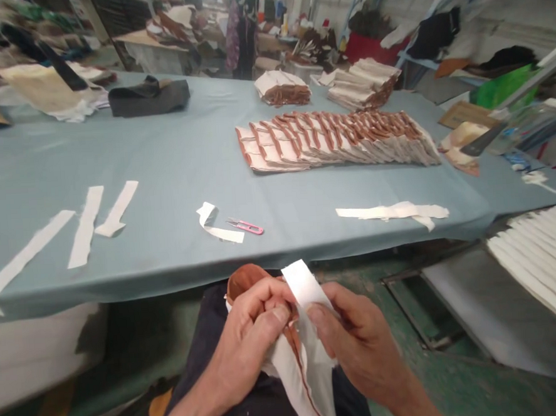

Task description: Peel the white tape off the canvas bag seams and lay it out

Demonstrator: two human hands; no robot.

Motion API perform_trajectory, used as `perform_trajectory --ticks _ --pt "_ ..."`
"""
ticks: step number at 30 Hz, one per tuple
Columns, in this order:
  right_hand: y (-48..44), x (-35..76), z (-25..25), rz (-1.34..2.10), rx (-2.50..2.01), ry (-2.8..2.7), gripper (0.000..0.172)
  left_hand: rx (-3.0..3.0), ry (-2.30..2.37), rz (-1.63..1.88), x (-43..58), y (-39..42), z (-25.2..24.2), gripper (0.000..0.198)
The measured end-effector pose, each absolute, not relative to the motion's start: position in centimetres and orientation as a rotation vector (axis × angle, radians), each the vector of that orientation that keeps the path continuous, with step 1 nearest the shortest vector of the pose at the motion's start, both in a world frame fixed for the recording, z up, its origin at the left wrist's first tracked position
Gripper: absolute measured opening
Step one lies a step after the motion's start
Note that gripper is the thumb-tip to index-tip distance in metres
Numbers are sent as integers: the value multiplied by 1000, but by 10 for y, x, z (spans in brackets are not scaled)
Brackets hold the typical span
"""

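A blue-grey desk (162, 158) carries, right of centre, an overlapping row of folded cloth pieces (335, 142). In front of its near edge, over the person's lap (204, 338), a white-and-brown cloth (290, 370) is pinched in the grip of the left hand (261, 319), while the right hand (361, 335) clasps a white strip (306, 285). A curled strip (225, 234) lies on the desk beside pink snips (249, 226).
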State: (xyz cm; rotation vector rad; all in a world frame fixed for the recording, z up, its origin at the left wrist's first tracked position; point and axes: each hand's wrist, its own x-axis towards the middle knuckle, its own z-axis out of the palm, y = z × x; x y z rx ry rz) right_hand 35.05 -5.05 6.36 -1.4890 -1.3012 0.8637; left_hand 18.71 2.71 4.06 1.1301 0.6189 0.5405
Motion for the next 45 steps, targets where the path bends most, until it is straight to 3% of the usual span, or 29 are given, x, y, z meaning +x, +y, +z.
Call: perform_trajectory --ticks 9,14,19,24,27,34,37,42,45 --pt "-73 345 37 1044 -1600 -1238 28 1169 756 527 189 26 41 47" --pt "-66 346 36 816 -1717 -1298 10 1122 845 479 189 23 36 50" --pt "-55 342 36 674 -1615 -1225 14 1097 867 456 188 25 33 50" --pt "-47 332 37 686 -1494 -1181 3 1265 853 513 182 24 37 42" --pt "-46 332 36 637 -1453 -1254 7 1359 836 528 177 22 40 36" --pt "-52 347 29 -29 -1356 -1660 23 1454 861 627 178 16 43 18" --pt "-58 356 33 -101 -1324 -1829 27 1416 845 680 174 14 39 9" --pt "-59 357 29 -79 -1265 -1873 20 1352 866 696 161 10 22 32" --pt "-56 340 5 143 -1338 -1628 16 1346 994 722 154 6 8 43"
